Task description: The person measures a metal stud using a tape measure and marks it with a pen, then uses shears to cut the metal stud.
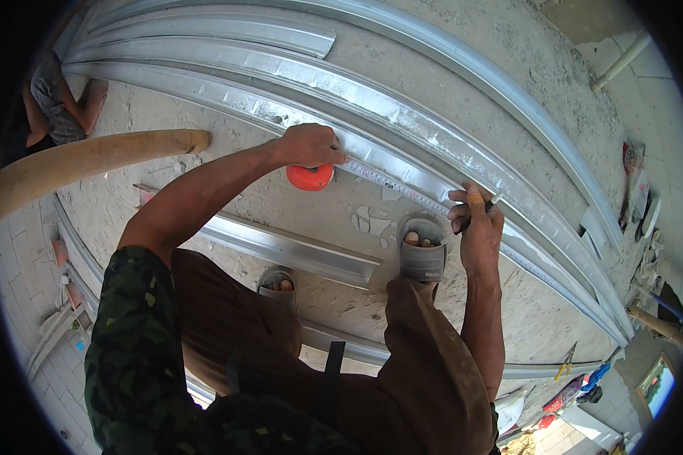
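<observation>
My left hand [310, 144] is closed around a red tape measure [310, 178] at the near edge of a long silvery metal channel [235, 100]. From its case the pale tape blade [383, 180] runs out to the right along that channel's near edge, past my right hand, toward the far right end. My right hand [479, 227] rests at the channel over the blade, its fingers bent around a thin pen-like marker [495, 200] with a white end. How the marker's point meets the metal is hidden by the fingers.
More metal channels [463, 57] lie beyond, and a shorter one [296, 246] lies by my sandalled feet [422, 254]. At left a thick tan pole [106, 152] juts in, near another person [57, 106]. Pliers [566, 359] and bags lie at lower right.
</observation>
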`<state>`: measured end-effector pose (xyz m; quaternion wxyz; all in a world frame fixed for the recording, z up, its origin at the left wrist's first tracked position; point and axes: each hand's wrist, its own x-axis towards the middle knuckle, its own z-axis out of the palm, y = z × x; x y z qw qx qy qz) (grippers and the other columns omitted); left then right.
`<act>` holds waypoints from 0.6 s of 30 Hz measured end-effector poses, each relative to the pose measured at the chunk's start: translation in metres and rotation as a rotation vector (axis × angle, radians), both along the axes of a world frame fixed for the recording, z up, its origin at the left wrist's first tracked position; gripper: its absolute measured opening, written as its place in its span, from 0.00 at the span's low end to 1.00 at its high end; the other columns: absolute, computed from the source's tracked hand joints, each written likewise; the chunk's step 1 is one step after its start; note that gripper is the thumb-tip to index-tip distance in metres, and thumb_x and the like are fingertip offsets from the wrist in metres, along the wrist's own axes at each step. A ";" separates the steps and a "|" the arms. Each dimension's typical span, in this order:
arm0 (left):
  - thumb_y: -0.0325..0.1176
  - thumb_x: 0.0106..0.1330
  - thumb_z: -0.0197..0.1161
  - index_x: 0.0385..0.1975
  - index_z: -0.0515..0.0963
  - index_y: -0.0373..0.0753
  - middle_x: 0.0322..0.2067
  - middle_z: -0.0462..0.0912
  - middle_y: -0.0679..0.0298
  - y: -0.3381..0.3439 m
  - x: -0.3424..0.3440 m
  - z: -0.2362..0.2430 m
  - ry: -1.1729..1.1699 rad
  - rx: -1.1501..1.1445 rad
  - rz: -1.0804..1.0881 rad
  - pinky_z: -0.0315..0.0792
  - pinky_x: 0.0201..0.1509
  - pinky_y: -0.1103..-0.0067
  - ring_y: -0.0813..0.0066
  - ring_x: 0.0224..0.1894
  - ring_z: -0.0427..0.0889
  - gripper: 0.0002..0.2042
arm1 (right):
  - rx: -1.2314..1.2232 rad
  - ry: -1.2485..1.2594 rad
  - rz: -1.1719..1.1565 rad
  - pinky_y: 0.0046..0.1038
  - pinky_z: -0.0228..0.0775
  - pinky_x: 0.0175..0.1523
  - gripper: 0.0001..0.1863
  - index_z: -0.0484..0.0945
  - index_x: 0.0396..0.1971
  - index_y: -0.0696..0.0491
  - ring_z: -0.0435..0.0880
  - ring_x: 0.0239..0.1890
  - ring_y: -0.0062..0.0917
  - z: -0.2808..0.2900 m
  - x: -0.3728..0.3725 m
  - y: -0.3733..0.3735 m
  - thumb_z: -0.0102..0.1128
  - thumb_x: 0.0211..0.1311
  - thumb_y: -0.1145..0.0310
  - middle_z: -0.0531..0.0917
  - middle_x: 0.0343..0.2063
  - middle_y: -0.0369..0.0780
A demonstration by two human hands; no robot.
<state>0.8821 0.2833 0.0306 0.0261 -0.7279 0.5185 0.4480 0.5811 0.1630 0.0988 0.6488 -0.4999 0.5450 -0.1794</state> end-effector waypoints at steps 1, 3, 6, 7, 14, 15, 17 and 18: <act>0.57 0.59 0.58 0.36 0.85 0.38 0.28 0.83 0.50 0.000 0.000 0.001 -0.017 0.007 0.003 0.75 0.41 0.66 0.53 0.34 0.83 0.25 | 0.024 -0.006 -0.001 0.22 0.66 0.32 0.26 0.74 0.49 0.65 0.78 0.28 0.20 -0.002 0.003 0.001 0.51 0.70 0.54 0.82 0.33 0.43; 0.57 0.59 0.59 0.36 0.85 0.38 0.28 0.83 0.49 -0.001 -0.002 0.005 -0.011 0.013 0.003 0.75 0.41 0.66 0.53 0.34 0.83 0.25 | 0.059 -0.060 -0.035 0.24 0.67 0.35 0.27 0.74 0.50 0.65 0.79 0.32 0.22 -0.010 0.004 0.003 0.50 0.70 0.52 0.82 0.34 0.43; 0.57 0.59 0.59 0.35 0.85 0.38 0.27 0.83 0.49 0.002 0.001 0.005 0.000 0.030 0.013 0.75 0.41 0.66 0.54 0.34 0.83 0.25 | 0.069 -0.038 -0.031 0.26 0.67 0.39 0.32 0.73 0.51 0.65 0.80 0.36 0.25 -0.013 0.011 0.007 0.46 0.71 0.46 0.83 0.36 0.44; 0.57 0.59 0.59 0.35 0.85 0.38 0.27 0.83 0.50 0.003 0.002 0.004 0.006 0.036 0.017 0.75 0.41 0.66 0.54 0.34 0.83 0.25 | 0.065 -0.011 -0.022 0.26 0.67 0.40 0.34 0.73 0.51 0.65 0.80 0.37 0.25 -0.013 0.012 0.008 0.44 0.71 0.43 0.83 0.36 0.45; 0.56 0.58 0.59 0.35 0.85 0.39 0.27 0.84 0.52 -0.001 0.003 0.000 0.022 0.041 0.004 0.74 0.40 0.67 0.56 0.33 0.83 0.24 | -0.003 0.194 0.198 0.23 0.63 0.31 0.45 0.75 0.50 0.64 0.76 0.32 0.22 -0.008 0.012 0.007 0.33 0.67 0.31 0.81 0.37 0.45; 0.56 0.58 0.59 0.35 0.85 0.40 0.27 0.84 0.52 -0.002 0.002 0.001 0.012 0.047 0.003 0.75 0.40 0.67 0.56 0.33 0.83 0.24 | 0.018 0.208 0.211 0.23 0.63 0.30 0.46 0.76 0.50 0.65 0.75 0.31 0.22 -0.006 0.012 0.007 0.33 0.67 0.31 0.81 0.36 0.45; 0.57 0.58 0.59 0.35 0.86 0.41 0.28 0.84 0.53 -0.001 0.002 0.001 -0.006 0.058 -0.006 0.75 0.40 0.68 0.57 0.33 0.83 0.23 | 0.036 0.219 0.228 0.22 0.62 0.28 0.46 0.76 0.49 0.65 0.75 0.29 0.21 -0.005 0.013 0.010 0.33 0.67 0.31 0.81 0.36 0.45; 0.57 0.58 0.59 0.35 0.86 0.42 0.28 0.84 0.54 -0.002 0.003 0.001 -0.015 0.061 -0.014 0.75 0.40 0.68 0.57 0.34 0.83 0.23 | 0.030 0.215 0.232 0.22 0.62 0.28 0.45 0.76 0.49 0.65 0.75 0.28 0.21 -0.004 0.013 0.012 0.33 0.67 0.31 0.81 0.36 0.44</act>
